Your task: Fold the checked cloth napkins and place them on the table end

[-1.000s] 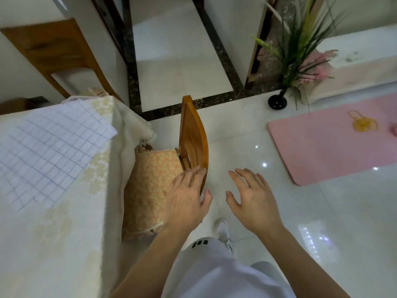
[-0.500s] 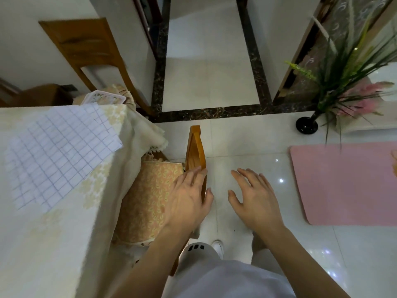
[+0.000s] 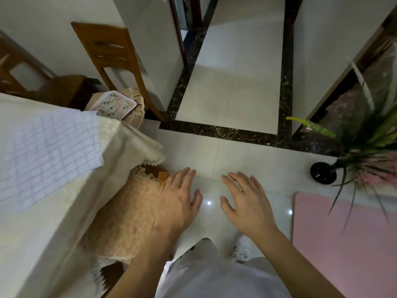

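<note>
A white napkin with thin blue checks (image 3: 47, 155) lies spread flat on the cream-clothed table (image 3: 43, 233) at the left, one corner hanging past the table edge. My left hand (image 3: 175, 203) lies with straight fingers over the top of a wooden chair back (image 3: 162, 177), most of which it hides. My right hand (image 3: 247, 203) hovers beside it over the floor, fingers spread and holding nothing.
The chair has a peach patterned cushion (image 3: 129, 216) and is tucked against the table. A second wooden chair (image 3: 111, 54) with a floral tray (image 3: 113, 104) stands at the table's far end. A potted plant (image 3: 363, 147) and a pink mat (image 3: 348, 244) lie to the right.
My view has tilted and swung left, showing more of the far chair and the doorway. The chair back now sits under my left hand. My right hand stays open beside it.
</note>
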A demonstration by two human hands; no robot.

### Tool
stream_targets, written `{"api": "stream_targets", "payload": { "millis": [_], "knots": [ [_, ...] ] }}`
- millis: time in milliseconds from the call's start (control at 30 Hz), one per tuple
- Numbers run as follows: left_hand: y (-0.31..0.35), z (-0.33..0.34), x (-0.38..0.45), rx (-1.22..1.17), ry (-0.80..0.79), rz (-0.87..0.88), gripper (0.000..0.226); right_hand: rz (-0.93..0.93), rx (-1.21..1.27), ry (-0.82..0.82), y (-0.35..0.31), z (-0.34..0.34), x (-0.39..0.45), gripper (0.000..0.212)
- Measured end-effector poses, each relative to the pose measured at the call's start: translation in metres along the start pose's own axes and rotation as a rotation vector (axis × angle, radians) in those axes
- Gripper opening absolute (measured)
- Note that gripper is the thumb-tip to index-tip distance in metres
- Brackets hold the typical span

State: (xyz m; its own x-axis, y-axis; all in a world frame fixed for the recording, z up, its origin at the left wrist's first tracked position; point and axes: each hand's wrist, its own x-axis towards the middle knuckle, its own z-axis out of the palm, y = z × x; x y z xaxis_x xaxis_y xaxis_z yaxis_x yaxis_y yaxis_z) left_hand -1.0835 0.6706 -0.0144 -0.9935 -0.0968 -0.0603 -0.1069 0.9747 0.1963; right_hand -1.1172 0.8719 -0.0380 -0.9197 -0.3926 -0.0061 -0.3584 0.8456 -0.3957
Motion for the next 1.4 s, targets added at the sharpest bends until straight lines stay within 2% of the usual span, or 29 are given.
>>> {"api": "stream_targets", "payload": {
  "millis": [300, 600, 967, 1400],
  "knots": [
    [0.030, -0.009, 0.046, -0.020, 0.035, -0.163, 0.055, -0.152, 0.029, -0.074, 0.034, -0.013, 0.069, 0.054],
    [-0.013, 0.001, 0.120, -0.096, 0.087, -0.309, 0.054, -0.305, -0.023, -0.131, 0.031, 0.003, 0.185, 0.053],
    [-0.111, -0.007, 0.216, -0.213, 0.213, -0.640, 0.051, -0.606, -0.058, -0.247, -0.046, 0.027, 0.364, 0.052],
    [-0.201, -0.014, 0.225, -0.252, 0.328, -0.984, 0.052, -0.916, -0.060, -0.439, -0.151, 0.081, 0.471, 0.056]
  ]
}}
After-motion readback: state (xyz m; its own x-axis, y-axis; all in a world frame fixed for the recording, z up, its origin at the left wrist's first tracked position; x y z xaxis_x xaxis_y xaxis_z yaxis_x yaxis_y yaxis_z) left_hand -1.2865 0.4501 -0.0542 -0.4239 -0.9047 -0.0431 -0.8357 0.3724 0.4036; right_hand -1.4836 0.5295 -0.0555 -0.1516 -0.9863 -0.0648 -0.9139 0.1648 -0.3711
